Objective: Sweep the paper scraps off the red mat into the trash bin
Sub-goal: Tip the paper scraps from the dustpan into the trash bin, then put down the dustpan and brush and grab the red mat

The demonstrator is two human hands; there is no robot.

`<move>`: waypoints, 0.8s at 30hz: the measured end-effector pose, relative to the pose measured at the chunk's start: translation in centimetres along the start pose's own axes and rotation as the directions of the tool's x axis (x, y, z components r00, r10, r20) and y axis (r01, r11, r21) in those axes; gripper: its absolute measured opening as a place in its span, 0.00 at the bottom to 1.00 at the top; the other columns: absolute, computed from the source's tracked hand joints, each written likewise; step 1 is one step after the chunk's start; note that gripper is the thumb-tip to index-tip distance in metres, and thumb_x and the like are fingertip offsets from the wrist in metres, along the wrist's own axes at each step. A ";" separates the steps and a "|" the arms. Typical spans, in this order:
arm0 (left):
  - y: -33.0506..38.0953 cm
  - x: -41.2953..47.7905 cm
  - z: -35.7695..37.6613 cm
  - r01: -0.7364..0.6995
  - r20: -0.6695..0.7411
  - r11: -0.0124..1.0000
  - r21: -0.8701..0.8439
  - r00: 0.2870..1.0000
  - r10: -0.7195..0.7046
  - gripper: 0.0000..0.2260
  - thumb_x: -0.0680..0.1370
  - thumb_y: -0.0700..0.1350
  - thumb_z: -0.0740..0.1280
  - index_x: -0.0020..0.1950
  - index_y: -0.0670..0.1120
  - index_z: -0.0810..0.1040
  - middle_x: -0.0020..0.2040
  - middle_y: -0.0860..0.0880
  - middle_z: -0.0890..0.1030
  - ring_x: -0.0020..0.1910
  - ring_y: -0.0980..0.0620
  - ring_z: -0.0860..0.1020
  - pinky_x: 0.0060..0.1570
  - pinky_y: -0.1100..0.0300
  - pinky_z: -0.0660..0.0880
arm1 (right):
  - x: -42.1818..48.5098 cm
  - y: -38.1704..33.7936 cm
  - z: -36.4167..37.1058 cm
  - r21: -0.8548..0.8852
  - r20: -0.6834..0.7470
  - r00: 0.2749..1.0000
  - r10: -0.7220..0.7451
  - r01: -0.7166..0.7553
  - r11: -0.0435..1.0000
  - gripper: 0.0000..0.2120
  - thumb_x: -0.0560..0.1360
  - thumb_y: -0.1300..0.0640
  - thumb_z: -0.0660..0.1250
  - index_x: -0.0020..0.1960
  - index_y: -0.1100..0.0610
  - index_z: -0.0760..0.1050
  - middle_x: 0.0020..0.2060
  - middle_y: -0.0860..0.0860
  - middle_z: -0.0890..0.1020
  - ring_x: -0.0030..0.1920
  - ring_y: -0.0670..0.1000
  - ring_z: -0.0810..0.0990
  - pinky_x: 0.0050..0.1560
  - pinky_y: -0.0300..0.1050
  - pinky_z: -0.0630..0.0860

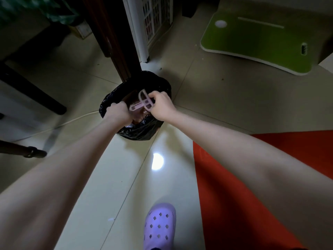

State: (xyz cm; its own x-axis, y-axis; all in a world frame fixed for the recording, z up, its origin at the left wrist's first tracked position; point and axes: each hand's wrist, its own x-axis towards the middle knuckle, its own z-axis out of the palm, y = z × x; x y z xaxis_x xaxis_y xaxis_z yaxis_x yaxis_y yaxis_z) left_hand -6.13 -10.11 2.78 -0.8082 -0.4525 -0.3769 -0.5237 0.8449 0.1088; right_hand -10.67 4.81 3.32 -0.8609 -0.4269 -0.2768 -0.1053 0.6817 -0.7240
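My purple clog (159,226) stands beside the red mat (225,177). Over the trash bin (144,131), my right hand (161,103) pinches a pink tool (142,105), its long bar lying left-right. My left hand (117,111) is curled; I cannot tell on what.

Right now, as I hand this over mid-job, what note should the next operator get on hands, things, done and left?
Left hand: curled over the trash bin at its left rim, against one end of the pink plastic tool; what it grips is unclear.
Right hand: pinches the tool's other end above the bin's opening.
Red mat: lies right of the bin; no scraps show on its visible part.
Done: sweeping looks finished.
Left: check the mat's hidden part.
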 end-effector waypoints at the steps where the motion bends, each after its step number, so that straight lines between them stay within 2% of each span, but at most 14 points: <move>1: 0.3 -0.4 0.0 -0.004 -0.008 1.000 0.016 1.000 0.004 0.23 0.69 0.44 0.71 0.63 0.43 0.71 0.55 0.39 0.74 0.55 0.37 0.74 0.42 0.50 0.73 | -0.6 0.7 -0.4 -0.005 -0.020 1.000 0.011 -0.012 1.000 0.22 0.74 0.66 0.61 0.67 0.58 0.70 0.63 0.60 0.70 0.63 0.59 0.72 0.62 0.45 0.69; 2: 0.5 -0.7 0.1 -0.009 -0.025 1.000 0.028 1.000 0.010 0.26 0.70 0.47 0.72 0.65 0.44 0.70 0.56 0.39 0.74 0.57 0.37 0.72 0.45 0.48 0.74 | -1.0 1.6 -0.7 -0.005 -0.044 0.999 0.019 -0.019 1.000 0.21 0.73 0.67 0.61 0.64 0.59 0.73 0.63 0.60 0.72 0.63 0.57 0.72 0.62 0.44 0.68; 4: 1.7 -1.9 0.4 -0.038 -0.049 0.999 0.027 0.998 0.039 0.25 0.73 0.50 0.71 0.65 0.42 0.69 0.59 0.37 0.72 0.59 0.36 0.71 0.52 0.45 0.75 | -2.1 3.8 -1.3 0.006 -0.088 0.995 0.050 -0.049 0.999 0.19 0.71 0.68 0.60 0.59 0.59 0.78 0.59 0.58 0.78 0.62 0.56 0.75 0.60 0.40 0.69; 6: 2.9 -3.0 0.9 -0.083 -0.074 0.996 0.010 0.994 0.084 0.20 0.74 0.44 0.67 0.64 0.40 0.70 0.60 0.36 0.71 0.60 0.35 0.71 0.55 0.44 0.74 | -3.3 6.0 -1.7 0.015 -0.093 0.990 0.103 -0.102 0.995 0.17 0.71 0.68 0.59 0.55 0.58 0.80 0.56 0.55 0.81 0.59 0.54 0.77 0.57 0.39 0.70; 8: 4.8 -4.4 1.9 -0.148 -0.071 0.989 -0.008 0.987 0.147 0.20 0.72 0.38 0.64 0.65 0.40 0.70 0.61 0.37 0.72 0.60 0.35 0.71 0.56 0.45 0.74 | -5.1 8.7 -2.5 -0.007 -0.077 0.982 0.175 -0.176 0.984 0.17 0.72 0.67 0.58 0.55 0.57 0.80 0.57 0.53 0.81 0.60 0.53 0.77 0.58 0.40 0.72; 10: 6.8 -5.5 3.5 -0.218 -0.048 0.976 -0.004 0.975 0.217 0.20 0.71 0.37 0.65 0.64 0.41 0.72 0.60 0.38 0.73 0.61 0.37 0.72 0.58 0.47 0.74 | -6.9 11.5 -3.1 -0.066 -0.043 0.969 0.244 -0.247 0.967 0.16 0.72 0.66 0.59 0.55 0.58 0.80 0.57 0.53 0.81 0.60 0.54 0.77 0.58 0.41 0.73; 12: 8.8 -6.5 5.7 -0.264 -0.009 0.965 0.003 0.965 0.264 0.21 0.71 0.38 0.66 0.63 0.42 0.73 0.61 0.39 0.74 0.61 0.39 0.73 0.58 0.50 0.74 | -8.9 14.4 -3.4 -0.170 0.000 0.952 0.305 -0.301 0.939 0.14 0.72 0.65 0.61 0.53 0.61 0.81 0.54 0.57 0.82 0.57 0.56 0.79 0.55 0.43 0.76; 14: 10.7 -7.5 8.3 -0.312 0.073 0.950 0.011 0.948 0.310 0.21 0.72 0.39 0.66 0.65 0.42 0.72 0.62 0.41 0.75 0.61 0.41 0.73 0.56 0.54 0.74 | -11.3 17.5 -3.7 -0.257 0.039 0.924 0.381 -0.359 0.897 0.12 0.72 0.63 0.63 0.53 0.61 0.80 0.53 0.58 0.83 0.55 0.57 0.80 0.54 0.45 0.78; 18: 14.0 -9.6 13.1 -0.346 0.280 0.937 0.043 0.905 0.322 0.17 0.74 0.41 0.66 0.62 0.41 0.73 0.60 0.44 0.77 0.58 0.45 0.76 0.50 0.58 0.72 | -16.5 23.8 -5.0 -0.418 0.078 0.878 0.473 -0.402 0.815 0.16 0.73 0.61 0.62 0.60 0.59 0.75 0.60 0.58 0.77 0.61 0.59 0.76 0.59 0.46 0.75; 20: 15.1 -11.0 15.1 -0.316 0.435 0.949 0.025 0.858 0.274 0.11 0.75 0.41 0.66 0.57 0.41 0.74 0.51 0.43 0.80 0.49 0.46 0.79 0.41 0.61 0.75 | -18.8 26.9 -5.8 -0.514 0.050 0.857 0.513 -0.419 0.749 0.19 0.74 0.60 0.62 0.65 0.60 0.70 0.64 0.59 0.71 0.65 0.59 0.72 0.63 0.50 0.72; 22: 16.3 -13.1 17.9 -0.138 0.603 0.990 -0.039 0.787 0.133 0.08 0.77 0.41 0.65 0.54 0.41 0.71 0.40 0.42 0.78 0.36 0.47 0.78 0.31 0.59 0.75 | -21.3 30.6 -7.2 -0.561 -0.032 0.810 0.586 -0.500 0.660 0.24 0.75 0.59 0.64 0.70 0.59 0.64 0.67 0.58 0.66 0.68 0.59 0.67 0.64 0.53 0.70; 23: 16.7 -14.1 19.4 -0.014 0.654 0.998 -0.065 0.755 0.053 0.11 0.77 0.41 0.65 0.56 0.39 0.70 0.41 0.40 0.78 0.34 0.46 0.78 0.31 0.57 0.74 | -22.5 32.4 -7.7 -0.562 -0.075 0.777 0.625 -0.550 0.617 0.28 0.74 0.57 0.67 0.71 0.58 0.61 0.68 0.57 0.63 0.69 0.58 0.65 0.65 0.55 0.69; 24: 17.1 -14.7 20.9 0.112 0.665 0.988 -0.108 0.747 -0.011 0.16 0.76 0.41 0.67 0.61 0.37 0.68 0.46 0.37 0.79 0.35 0.44 0.78 0.32 0.54 0.74 | -23.5 33.9 -8.2 -0.554 -0.102 0.741 0.663 -0.596 0.581 0.34 0.73 0.52 0.69 0.73 0.57 0.58 0.69 0.57 0.61 0.70 0.58 0.63 0.65 0.56 0.68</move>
State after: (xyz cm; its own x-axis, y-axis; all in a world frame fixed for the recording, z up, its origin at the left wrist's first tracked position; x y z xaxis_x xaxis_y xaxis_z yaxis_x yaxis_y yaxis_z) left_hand 2.47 16.95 -9.02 -0.4188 -0.1579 -0.8943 -0.6367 0.7532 0.1652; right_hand 1.91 42.87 -9.51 -0.7590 0.1964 -0.6207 0.1764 0.9798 0.0942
